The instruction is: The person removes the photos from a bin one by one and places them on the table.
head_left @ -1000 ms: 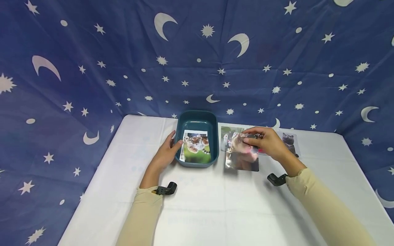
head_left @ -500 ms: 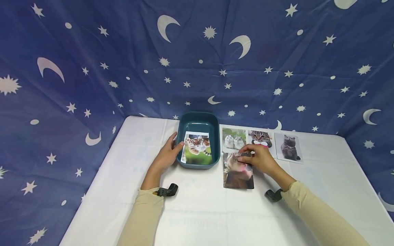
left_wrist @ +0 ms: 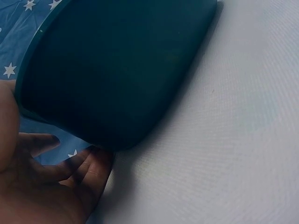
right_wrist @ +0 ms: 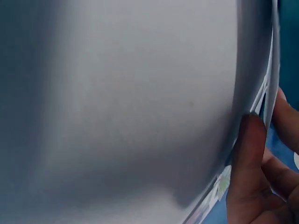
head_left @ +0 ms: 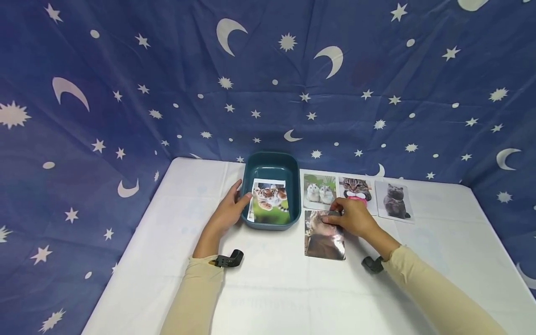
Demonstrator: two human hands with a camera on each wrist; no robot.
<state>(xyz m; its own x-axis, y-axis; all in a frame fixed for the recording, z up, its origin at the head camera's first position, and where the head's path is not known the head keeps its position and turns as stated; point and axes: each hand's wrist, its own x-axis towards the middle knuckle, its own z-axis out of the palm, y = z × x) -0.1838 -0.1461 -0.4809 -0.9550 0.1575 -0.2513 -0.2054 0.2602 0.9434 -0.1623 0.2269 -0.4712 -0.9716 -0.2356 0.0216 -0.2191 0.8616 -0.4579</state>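
Note:
My left hand (head_left: 224,212) holds the near left side of a teal plastic bin (head_left: 270,226), its thumb over the rim and its fingers against the outside wall. A tiger photo card (head_left: 271,207) lies in the bin on top of another white-edged card. My right hand (head_left: 357,217) pinches the upper right part of a brownish, glossy photo card (head_left: 324,242), which lies just below a card with two white hamsters (head_left: 320,191). What animal the held card shows is hard to tell. From the right wrist, that card appears edge-on between thumb and fingers.
Right of the hamsters, a tabby cat card (head_left: 357,185) and a grey cat card (head_left: 394,202) continue the row along the back of the white table (head_left: 268,288). A blue star-and-moon cloth (head_left: 268,60) hangs behind. Black wrist cameras sit on both arms.
My right hand has brought the brownish card down toward me, from over the back row to the table below the hamsters, uncovering the row. The left hand stays at the bin.

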